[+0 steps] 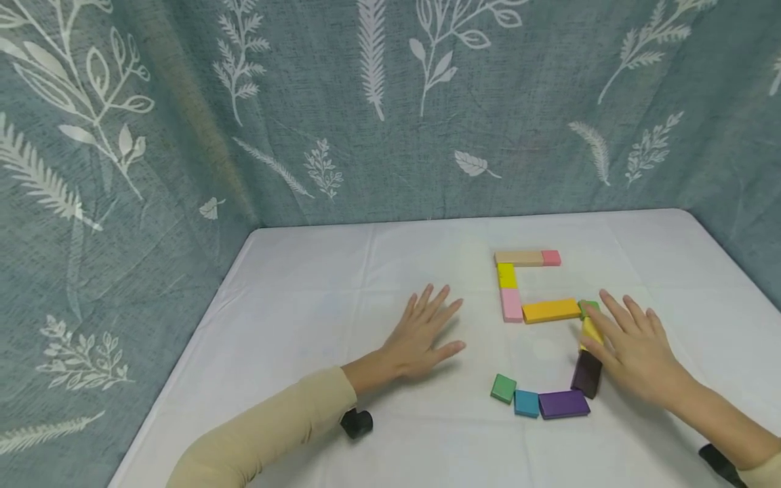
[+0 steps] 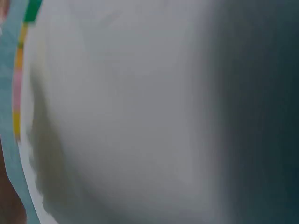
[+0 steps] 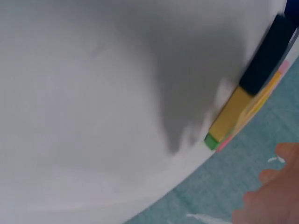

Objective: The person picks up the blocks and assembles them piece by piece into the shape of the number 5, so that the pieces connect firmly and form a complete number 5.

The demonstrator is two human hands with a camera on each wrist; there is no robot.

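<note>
Coloured blocks form an angular S on the white table. The top row is a tan block and a red-pink one. Below it run a yellow block and a pink block. An orange block leads to a small green block, a yellow block and a dark block. The bottom row holds purple, blue and green blocks. My right hand, fingers spread, partly covers the right column. My left hand, empty, spreads its fingers left of the blocks.
A white cloth covers the table. Blue-green curtains with white leaf prints hang behind and at the sides. Black wrist devices show near the left sleeve and below the right forearm.
</note>
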